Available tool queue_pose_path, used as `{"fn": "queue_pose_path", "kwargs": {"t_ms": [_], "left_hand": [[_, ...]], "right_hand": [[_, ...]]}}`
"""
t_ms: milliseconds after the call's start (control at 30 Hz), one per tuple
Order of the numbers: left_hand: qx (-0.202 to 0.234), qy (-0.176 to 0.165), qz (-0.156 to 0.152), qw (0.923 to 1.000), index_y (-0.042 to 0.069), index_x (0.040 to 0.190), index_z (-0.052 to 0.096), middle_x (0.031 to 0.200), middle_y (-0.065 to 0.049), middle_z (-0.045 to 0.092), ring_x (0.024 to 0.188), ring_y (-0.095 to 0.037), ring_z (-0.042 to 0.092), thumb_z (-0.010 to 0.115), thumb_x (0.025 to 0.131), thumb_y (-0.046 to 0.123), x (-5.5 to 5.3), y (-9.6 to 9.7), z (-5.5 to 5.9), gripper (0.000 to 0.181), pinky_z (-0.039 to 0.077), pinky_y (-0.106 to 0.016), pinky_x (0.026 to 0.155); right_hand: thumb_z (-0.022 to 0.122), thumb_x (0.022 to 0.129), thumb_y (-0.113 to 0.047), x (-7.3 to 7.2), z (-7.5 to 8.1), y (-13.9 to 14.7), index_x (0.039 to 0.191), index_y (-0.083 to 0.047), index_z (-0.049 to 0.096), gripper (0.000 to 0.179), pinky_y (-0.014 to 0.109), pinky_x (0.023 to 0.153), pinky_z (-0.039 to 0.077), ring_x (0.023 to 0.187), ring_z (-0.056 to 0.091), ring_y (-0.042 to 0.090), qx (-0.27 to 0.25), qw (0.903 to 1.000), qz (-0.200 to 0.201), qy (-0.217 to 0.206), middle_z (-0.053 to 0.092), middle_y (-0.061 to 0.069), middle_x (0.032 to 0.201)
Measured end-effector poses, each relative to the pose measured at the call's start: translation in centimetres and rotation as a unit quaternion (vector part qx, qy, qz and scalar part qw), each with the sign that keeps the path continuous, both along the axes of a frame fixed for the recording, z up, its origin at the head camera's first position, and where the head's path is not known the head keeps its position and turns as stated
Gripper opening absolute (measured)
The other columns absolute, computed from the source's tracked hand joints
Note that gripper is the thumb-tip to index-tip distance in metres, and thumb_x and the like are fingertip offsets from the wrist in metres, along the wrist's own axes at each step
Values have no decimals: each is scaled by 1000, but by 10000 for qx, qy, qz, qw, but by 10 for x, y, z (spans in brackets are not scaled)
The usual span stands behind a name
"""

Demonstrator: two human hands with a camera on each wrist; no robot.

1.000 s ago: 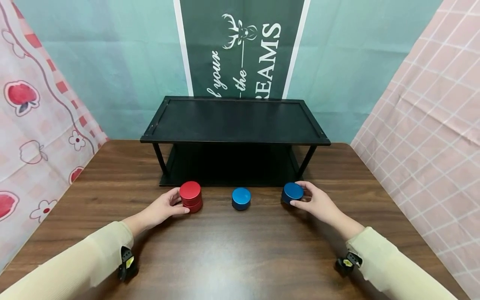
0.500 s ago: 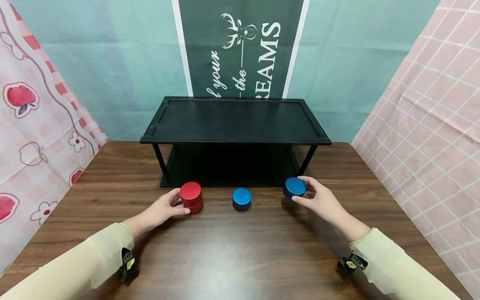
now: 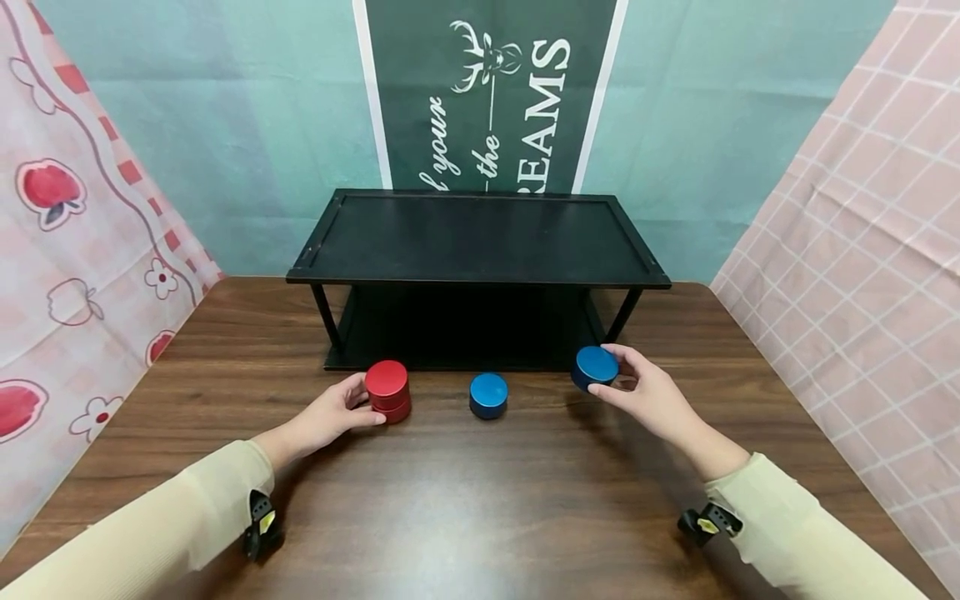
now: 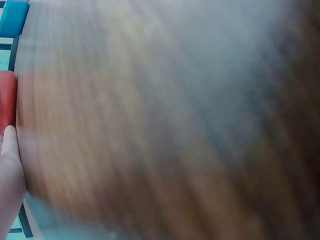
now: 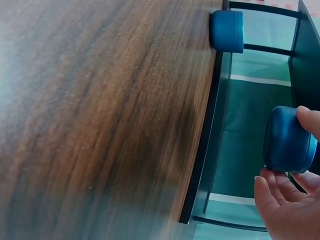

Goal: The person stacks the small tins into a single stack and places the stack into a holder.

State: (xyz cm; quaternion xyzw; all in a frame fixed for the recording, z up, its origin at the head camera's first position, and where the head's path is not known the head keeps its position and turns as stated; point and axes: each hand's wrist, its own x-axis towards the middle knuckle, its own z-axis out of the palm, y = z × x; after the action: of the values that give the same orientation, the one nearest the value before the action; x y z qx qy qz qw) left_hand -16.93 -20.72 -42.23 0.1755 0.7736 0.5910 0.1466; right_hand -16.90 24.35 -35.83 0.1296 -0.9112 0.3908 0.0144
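Note:
My right hand point(image 3: 651, 393) pinches a round blue tin point(image 3: 596, 367) between thumb and fingers. In the right wrist view this held blue tin point(image 5: 287, 140) hangs clear of the table. At the left, my left hand point(image 3: 330, 417) grips a red stack point(image 3: 387, 392) that looks like two round tins, one on the other, standing on the table. Its thumb lies against the lower red tin point(image 3: 393, 412); the other fingertips are partly hidden behind. A second blue tin point(image 3: 488, 397) stands on the table between the hands, touched by neither.
A black two-level shelf point(image 3: 480, 237) stands just behind the tins, its lower board point(image 3: 465, 333) near table height. The wooden table point(image 3: 450, 500) reaches toward me. Patterned cloths point(image 3: 847, 208) hang at the sides and back.
My right hand has lifted the blue tin off the table, raising it slightly up and to the right. My left hand, the red tins and the middle blue tin stay in place.

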Motion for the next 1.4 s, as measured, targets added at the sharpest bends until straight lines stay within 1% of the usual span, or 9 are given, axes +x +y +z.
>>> {"fn": "queue_pose_path", "kwargs": {"t_ms": [100, 167, 433, 533, 767, 1000, 1100, 1300, 1400], "left_hand": [[5, 13, 3, 10000, -6, 131, 39, 131, -21, 48, 125, -33, 40, 70, 84, 9, 0, -1, -1, 58, 36, -31, 100], [-9, 36, 28, 10000, -6, 130, 39, 131, -21, 48, 125, -33, 40, 70, 83, 8, 1, -1, -1, 58, 35, -32, 101], [46, 105, 59, 9999, -6, 129, 40, 129, -22, 49, 123, -30, 43, 70, 83, 7, 1, 1, 1, 57, 37, -17, 94], [35, 115, 49, 9999, -6, 129, 40, 129, -22, 49, 123, -31, 43, 70, 83, 7, 1, 1, 0, 57, 37, -17, 94], [-28, 144, 56, 9999, -6, 129, 40, 129, -22, 49, 124, -34, 41, 70, 83, 8, 1, 0, -1, 57, 36, -22, 97], [-58, 165, 87, 9998, -5, 128, 41, 127, -21, 51, 122, -30, 44, 70, 82, 7, 1, 2, -1, 56, 37, -17, 94], [-28, 141, 101, 9998, -6, 128, 42, 127, -21, 51, 122, -30, 45, 71, 82, 6, 1, 3, -1, 55, 38, -20, 95], [-117, 134, 90, 9998, -5, 129, 41, 129, -21, 50, 124, -33, 42, 70, 83, 9, 1, 1, -2, 56, 36, -34, 101], [-85, 146, 54, 9998, -5, 129, 40, 128, -21, 50, 124, -33, 43, 70, 84, 9, 0, 1, -3, 56, 36, -32, 100]], "right_hand": [[71, 83, -31, 0, 1, -1, 134, -4, 43, 63, 44, 83, 50, 100, 60, 31, 20, 10000, -17, 16, 57, 17, 114], [70, 84, -32, -1, 2, -2, 134, -4, 43, 64, 44, 83, 50, 100, 60, 31, 15, 10000, -17, 19, 57, 17, 115], [70, 84, -30, -1, 6, -4, 135, -4, 43, 63, 42, 82, 51, 99, 59, 29, -50, 10000, 38, 51, 56, 17, 115], [70, 84, -30, -1, 10, -4, 135, -4, 42, 63, 42, 82, 51, 100, 59, 29, -76, 9999, 88, 57, 56, 17, 116], [70, 84, -29, -2, 19, -7, 135, -5, 43, 63, 43, 83, 50, 99, 59, 29, -88, 9998, 135, 133, 56, 17, 115], [71, 84, -27, -2, 27, -7, 134, -5, 44, 61, 46, 83, 50, 98, 60, 30, -12, 9995, 93, 293, 56, 16, 111], [71, 84, -26, -3, 29, -7, 134, -5, 44, 60, 45, 83, 50, 98, 60, 30, -6, 9995, 68, 311, 56, 16, 111], [72, 83, -27, -2, 30, -13, 134, -5, 44, 61, 44, 83, 50, 99, 60, 29, -89, 9996, 133, 234, 56, 16, 114], [72, 83, -25, -1, 29, -15, 133, -5, 45, 60, 43, 83, 50, 99, 60, 28, -146, 9995, 153, 249, 56, 16, 114]]}}
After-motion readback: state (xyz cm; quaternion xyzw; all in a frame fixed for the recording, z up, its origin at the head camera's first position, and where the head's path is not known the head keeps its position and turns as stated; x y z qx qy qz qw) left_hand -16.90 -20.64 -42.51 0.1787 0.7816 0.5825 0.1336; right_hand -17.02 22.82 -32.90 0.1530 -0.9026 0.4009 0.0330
